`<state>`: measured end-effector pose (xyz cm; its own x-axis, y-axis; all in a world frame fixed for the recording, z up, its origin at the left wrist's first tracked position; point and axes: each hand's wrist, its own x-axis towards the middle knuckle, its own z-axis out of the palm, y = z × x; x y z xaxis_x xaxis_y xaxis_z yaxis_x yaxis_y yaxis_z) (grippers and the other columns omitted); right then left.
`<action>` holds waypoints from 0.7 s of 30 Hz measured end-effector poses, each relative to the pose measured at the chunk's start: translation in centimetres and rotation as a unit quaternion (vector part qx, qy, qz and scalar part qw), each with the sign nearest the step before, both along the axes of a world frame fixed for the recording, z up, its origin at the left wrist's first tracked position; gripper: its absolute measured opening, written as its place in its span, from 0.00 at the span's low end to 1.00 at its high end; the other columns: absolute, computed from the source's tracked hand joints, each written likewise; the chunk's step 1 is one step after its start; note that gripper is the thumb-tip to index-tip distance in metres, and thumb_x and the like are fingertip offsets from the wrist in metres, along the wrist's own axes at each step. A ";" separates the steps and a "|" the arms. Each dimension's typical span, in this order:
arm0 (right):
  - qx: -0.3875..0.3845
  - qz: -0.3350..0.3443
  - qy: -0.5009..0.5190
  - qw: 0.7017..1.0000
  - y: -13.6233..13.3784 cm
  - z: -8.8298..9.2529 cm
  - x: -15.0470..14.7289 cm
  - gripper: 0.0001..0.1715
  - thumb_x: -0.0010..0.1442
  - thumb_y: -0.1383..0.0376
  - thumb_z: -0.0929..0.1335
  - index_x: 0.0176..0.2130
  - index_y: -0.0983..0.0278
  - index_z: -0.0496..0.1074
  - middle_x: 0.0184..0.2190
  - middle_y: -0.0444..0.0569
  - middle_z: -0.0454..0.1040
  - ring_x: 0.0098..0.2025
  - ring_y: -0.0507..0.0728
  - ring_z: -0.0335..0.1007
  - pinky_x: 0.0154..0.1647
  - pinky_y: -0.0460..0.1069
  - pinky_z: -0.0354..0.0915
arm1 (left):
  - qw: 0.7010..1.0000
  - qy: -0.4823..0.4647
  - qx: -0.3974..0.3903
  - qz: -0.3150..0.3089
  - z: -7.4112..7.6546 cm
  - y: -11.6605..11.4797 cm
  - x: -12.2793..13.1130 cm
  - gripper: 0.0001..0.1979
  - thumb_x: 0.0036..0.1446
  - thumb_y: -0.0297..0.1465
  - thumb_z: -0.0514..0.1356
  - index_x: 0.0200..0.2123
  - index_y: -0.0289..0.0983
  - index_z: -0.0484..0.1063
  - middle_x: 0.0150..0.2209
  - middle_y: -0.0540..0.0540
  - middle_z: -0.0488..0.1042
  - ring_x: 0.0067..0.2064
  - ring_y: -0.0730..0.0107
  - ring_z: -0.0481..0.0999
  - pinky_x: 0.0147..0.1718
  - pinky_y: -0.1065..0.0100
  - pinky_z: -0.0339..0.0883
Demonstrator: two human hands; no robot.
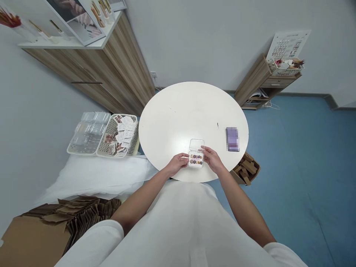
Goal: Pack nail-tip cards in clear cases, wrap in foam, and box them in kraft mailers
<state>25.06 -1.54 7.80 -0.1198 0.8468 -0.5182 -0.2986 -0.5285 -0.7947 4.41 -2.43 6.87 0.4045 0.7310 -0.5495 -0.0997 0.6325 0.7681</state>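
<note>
A small clear plastic box (196, 165) is over the near edge of the round white table, its hinged lid (197, 144) raised away from me. Inside it is a white card with two rows of small round pieces in pink, purple, yellow and dark shades. With its fingers closed on the box's left side is my left hand (178, 164). My right hand (211, 158) grips the right side, its fingertips near the hinge and the lid's lower corner. Whether the box rests on the table or is held just above it, I cannot tell.
On the round table (189, 107), a blurred purple rectangular item (232, 139) lies to the right. Left of the table stand a basket of cards (122, 137) and a basket of clear boxes (89, 133). A carton of cardboard pieces (247, 168) sits on the floor, lower right.
</note>
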 end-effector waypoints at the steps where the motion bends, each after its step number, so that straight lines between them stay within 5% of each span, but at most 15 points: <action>1: 0.001 0.002 0.000 1.000 0.0 0.1 0.1 0.25 0.49 0.57 0.69 0.46 0.62 0.66 0.44 0.52 0.72 0.40 0.55 0.70 0.41 0.52 0.65 | 1.000 -0.001 0.000 0.000 0.0 0.0 0.0 0.21 0.43 0.38 0.65 0.40 0.35 0.67 0.31 0.46 0.74 0.30 0.75 0.71 0.36 0.67 0.62; 13: 0.016 0.006 0.044 0.999 -0.2 0.6 0.8 0.18 0.48 0.60 0.69 0.41 0.55 0.67 0.45 0.46 0.70 0.42 0.55 0.68 0.39 0.52 0.66 | 0.996 -0.057 -0.059 0.046 -0.3 -0.3 0.7 0.22 0.40 0.34 0.67 0.40 0.35 0.68 0.33 0.46 0.74 0.31 0.75 0.71 0.36 0.67 0.61; 21: 0.015 0.019 0.104 0.994 -0.8 1.9 0.8 0.19 0.53 0.52 0.64 0.44 0.54 0.66 0.53 0.46 0.63 0.43 0.58 0.69 0.39 0.56 0.67 | 0.992 -0.079 -0.067 0.077 -0.3 0.0 1.2 0.20 0.42 0.33 0.67 0.40 0.35 0.69 0.30 0.48 0.72 0.29 0.79 0.69 0.35 0.69 0.61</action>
